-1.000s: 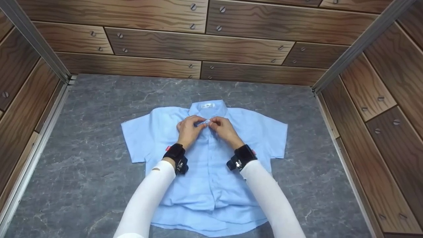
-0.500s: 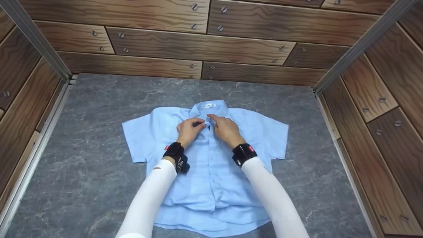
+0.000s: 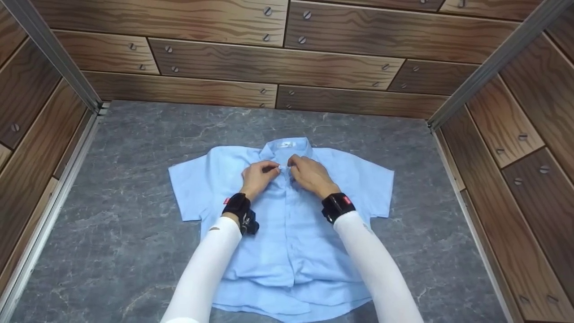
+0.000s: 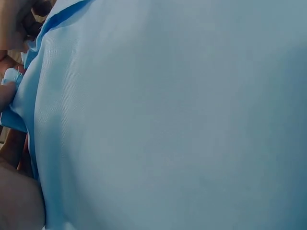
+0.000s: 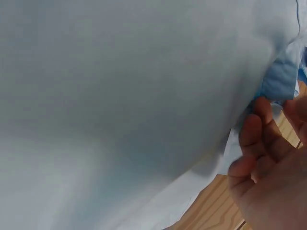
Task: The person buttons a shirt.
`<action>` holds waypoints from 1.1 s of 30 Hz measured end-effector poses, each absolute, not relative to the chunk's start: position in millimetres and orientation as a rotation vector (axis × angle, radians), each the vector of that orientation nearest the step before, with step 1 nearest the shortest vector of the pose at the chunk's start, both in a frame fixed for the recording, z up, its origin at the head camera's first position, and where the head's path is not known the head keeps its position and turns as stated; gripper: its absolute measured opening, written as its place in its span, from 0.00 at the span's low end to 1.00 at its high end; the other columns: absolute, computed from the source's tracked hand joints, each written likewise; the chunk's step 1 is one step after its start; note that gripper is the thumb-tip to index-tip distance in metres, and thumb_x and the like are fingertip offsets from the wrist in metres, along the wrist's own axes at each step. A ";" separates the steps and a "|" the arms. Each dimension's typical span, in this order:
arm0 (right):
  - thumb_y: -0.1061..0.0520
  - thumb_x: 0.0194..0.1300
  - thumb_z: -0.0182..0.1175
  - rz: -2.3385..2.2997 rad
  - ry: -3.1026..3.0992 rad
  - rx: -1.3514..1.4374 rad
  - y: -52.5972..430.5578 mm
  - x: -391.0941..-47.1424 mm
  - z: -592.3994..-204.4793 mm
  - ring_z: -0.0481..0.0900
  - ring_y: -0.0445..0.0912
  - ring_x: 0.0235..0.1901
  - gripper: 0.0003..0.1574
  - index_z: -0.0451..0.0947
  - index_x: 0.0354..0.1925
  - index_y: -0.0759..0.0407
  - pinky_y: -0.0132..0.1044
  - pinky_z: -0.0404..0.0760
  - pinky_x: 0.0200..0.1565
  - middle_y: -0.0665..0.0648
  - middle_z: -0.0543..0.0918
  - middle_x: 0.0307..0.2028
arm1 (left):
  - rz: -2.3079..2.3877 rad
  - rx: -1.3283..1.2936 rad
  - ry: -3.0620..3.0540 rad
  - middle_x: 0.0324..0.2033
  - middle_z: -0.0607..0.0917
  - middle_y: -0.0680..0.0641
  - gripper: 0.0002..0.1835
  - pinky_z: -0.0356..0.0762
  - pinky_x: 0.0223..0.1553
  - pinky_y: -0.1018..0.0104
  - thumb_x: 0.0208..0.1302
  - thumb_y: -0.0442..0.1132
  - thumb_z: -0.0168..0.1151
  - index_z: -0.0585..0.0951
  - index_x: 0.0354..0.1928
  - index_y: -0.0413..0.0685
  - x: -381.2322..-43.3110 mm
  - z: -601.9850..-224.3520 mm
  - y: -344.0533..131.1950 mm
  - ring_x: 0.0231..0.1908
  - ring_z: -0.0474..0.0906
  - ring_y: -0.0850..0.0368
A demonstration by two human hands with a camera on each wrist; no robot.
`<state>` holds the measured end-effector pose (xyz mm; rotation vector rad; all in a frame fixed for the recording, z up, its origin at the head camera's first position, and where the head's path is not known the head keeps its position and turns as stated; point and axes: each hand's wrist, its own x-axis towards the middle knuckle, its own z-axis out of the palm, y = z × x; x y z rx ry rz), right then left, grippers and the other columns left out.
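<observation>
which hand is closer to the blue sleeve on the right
Right. The right hand is left of the blue sleeve, near the collar; the left hand is farther left, pinching the shirt.

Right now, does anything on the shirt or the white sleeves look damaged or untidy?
The shirt is bunched above its hem, unlike the smoother cloth higher up. The person's left white sleeve has a small opening near its wrist end; it may be a tear.

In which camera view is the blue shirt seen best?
The head view: the shirt lies spread out there, with collar and both short sleeves visible, though arms cover parts. Both wrist views show only part of it, very close and blurred.
</observation>
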<state>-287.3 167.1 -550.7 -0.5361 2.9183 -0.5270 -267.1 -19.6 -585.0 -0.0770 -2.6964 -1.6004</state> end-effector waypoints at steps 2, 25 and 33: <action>0.46 0.72 0.46 -0.590 2.951 -0.508 170.3 -285.9 -549.5 0.78 0.47 0.36 0.14 0.76 0.44 0.48 0.44 0.75 0.41 0.51 0.81 0.36 | -1.598 -0.079 -2.703 0.43 0.88 0.54 0.11 0.55 0.62 0.50 0.61 0.46 0.64 0.87 0.44 0.56 -267.9 -585.6 -18.6 0.51 0.81 0.55; 0.48 0.68 0.58 -1.029 2.927 -0.119 200.7 -269.4 -555.2 0.79 0.47 0.31 0.14 0.82 0.36 0.58 0.39 0.75 0.38 0.55 0.85 0.31 | -1.611 -0.088 -2.708 0.43 0.88 0.53 0.09 0.54 0.61 0.51 0.60 0.46 0.66 0.88 0.42 0.56 -264.5 -584.7 -19.6 0.50 0.80 0.54; 0.53 0.69 0.56 -1.161 2.793 -0.159 202.0 -270.4 -554.8 0.75 0.44 0.29 0.12 0.81 0.35 0.59 0.35 0.72 0.35 0.52 0.80 0.27 | -1.498 -0.108 -2.734 0.42 0.88 0.53 0.09 0.56 0.60 0.48 0.61 0.45 0.66 0.88 0.42 0.54 -263.9 -579.8 -14.2 0.51 0.81 0.54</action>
